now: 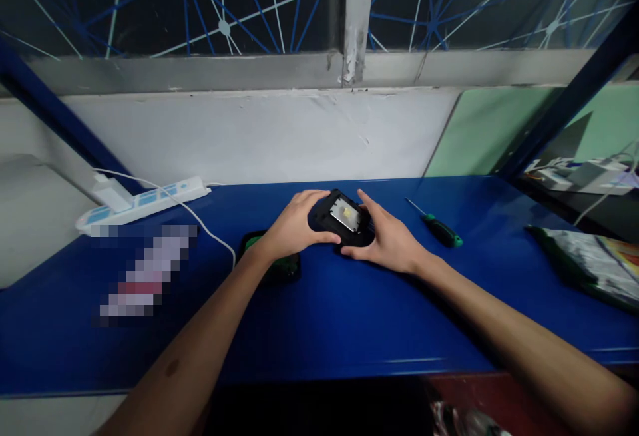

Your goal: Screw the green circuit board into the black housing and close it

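I have the black device (344,231) between my two hands, above the middle of the blue tabletop (359,316), though I can't tell whether its underside touches the surface. My left grip (294,223) is closed on its left side, thumb along the near edge and fingers over the far edge. My right grip (392,239) holds the other side, with the thumb at the near edge and a finger reaching up toward the far corner. A silver plate (338,210) faces up out of the device, with a small yellowish square (347,212) at its middle. Partly hidden behind my left wrist sits a dark container (298,268) with something green (285,265) inside. To the right of my hands, well apart from the device, lies a screwdriver (442,231) (green and black in the handle, its shaft pointing away from me and to the left). Farther right there's a silver and green packet (584,263). Over at the far left a white power strip (167,196) carries a white adapter (114,193), and a white cable (200,218) curves from there toward the container. Near the strip lies a pixelated item (150,269) I can't make out.
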The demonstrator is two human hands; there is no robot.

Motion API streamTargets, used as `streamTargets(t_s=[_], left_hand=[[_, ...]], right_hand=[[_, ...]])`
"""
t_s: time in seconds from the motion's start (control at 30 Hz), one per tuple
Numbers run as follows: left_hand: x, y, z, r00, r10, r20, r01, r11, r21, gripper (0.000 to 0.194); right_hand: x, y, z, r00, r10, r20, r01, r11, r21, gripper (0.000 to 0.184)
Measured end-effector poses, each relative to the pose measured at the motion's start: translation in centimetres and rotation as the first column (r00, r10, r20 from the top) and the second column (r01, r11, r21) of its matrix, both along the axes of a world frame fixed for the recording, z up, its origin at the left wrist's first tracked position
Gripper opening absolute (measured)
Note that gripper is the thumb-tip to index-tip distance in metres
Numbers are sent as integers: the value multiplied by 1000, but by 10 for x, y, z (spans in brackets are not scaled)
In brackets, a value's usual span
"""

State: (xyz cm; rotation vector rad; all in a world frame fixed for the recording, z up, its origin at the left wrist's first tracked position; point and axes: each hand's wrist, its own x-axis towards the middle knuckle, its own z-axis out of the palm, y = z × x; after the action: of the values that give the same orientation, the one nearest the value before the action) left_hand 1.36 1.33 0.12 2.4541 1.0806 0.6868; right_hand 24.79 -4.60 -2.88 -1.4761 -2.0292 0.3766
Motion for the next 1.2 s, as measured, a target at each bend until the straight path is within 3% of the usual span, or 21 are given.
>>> streamTargets(t_s=[0.27,0.5,0.67,0.73,0.83,0.9,0.97,1.1,1.2], left_hand=[[-2,1,-2,996,-58,-62,60,998,21,92],[-2,-6,-2,964,-166,-209,166,986,-19,109],[-3,-6,-2,968,-124,-217,129,992,8,112],[-7,-4,1,981,-43,-189,53,998,47,112],[-17,2,10,986,151,-65,-145,985,97,107],[-22,3,19,966,257,22,-258,961,101,104],[-24,-3,29,951,306,54,-309,949,69,104],[-15,-39,36,966,244,-80,-244,970,21,109],[-1,-75,23,969,103,-224,-124,989,-79,117]], right_hand=[[0,0,-1,995,39,92,-49,992,113,122],[2,2,-2,966,189,174,-226,947,227,124],[7,3,6,948,288,132,-309,933,186,122],[12,3,10,964,251,84,-262,951,166,118],[19,6,12,995,76,67,-84,986,143,99],[24,9,9,990,-35,136,21,994,103,91],[29,12,4,965,-59,255,46,997,55,90],[36,16,-5,946,-37,322,24,999,45,58],[40,16,-6,961,-38,276,18,997,77,50]])
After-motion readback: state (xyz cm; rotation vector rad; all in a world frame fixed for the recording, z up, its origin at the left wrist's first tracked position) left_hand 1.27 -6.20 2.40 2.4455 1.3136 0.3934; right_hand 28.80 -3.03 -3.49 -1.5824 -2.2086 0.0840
